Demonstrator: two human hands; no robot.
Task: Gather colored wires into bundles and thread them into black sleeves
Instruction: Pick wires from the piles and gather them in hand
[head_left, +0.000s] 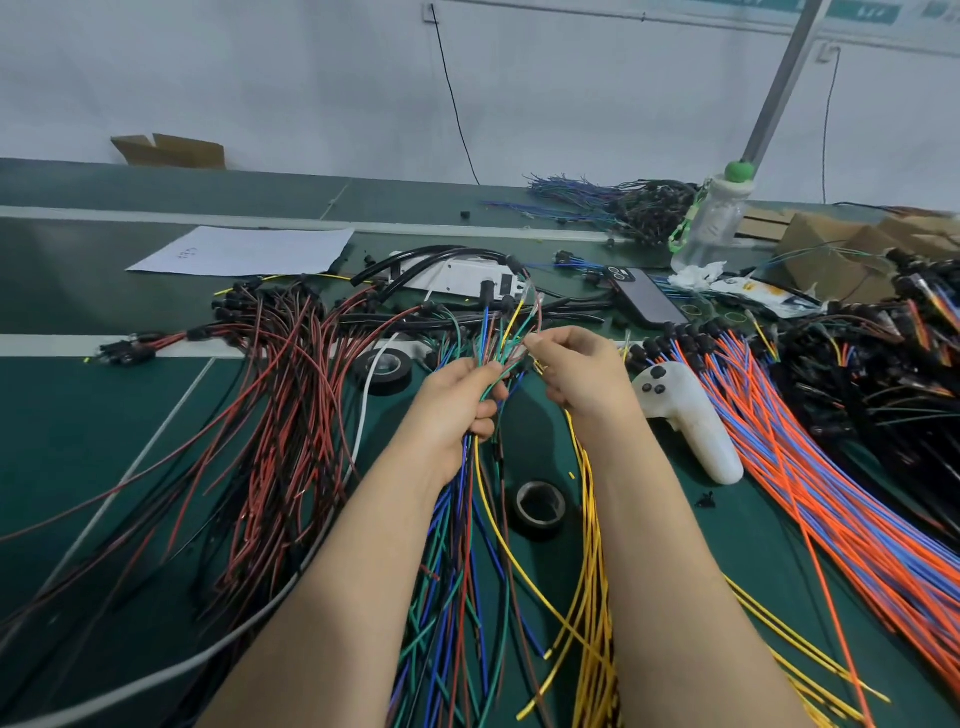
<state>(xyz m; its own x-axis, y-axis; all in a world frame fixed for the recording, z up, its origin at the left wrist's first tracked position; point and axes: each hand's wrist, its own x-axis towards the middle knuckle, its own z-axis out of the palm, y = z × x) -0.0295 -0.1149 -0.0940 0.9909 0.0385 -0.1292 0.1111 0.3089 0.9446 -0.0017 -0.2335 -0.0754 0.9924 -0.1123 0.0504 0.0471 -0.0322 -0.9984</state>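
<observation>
Bundling in progress at a wiring bench (104, 441): a worker's left hand (457, 400) holds a mixed bundle of coloured wires (493, 358) raised above the green surface. Its fingers (485, 413) are curled tight round the strands just below the point where the tips fan out. The right hand (576, 374) pinches at the fanned tips between thumb and fingertips; which strand it has cannot be made out. The tails of blue, green, red and yellow hang down between the forearms and trail across the bench, beside a loose heap of yellow wires (592, 571). The strands look thin, light and limp, with smooth insulation likely to slide in a slack grip, and springy enough to splay once released. The best hold is probably close to the tips, where a short free length stays stiff enough to be levelled and fed into a tube. Lengths of black tubing (415, 258), possibly the sleeves, lie beyond the hands, well apart from the bundle. Two rolls of black tape (540, 506), red and black leads (270, 405) and orange and blue leads (805, 467) surround the work.
</observation>
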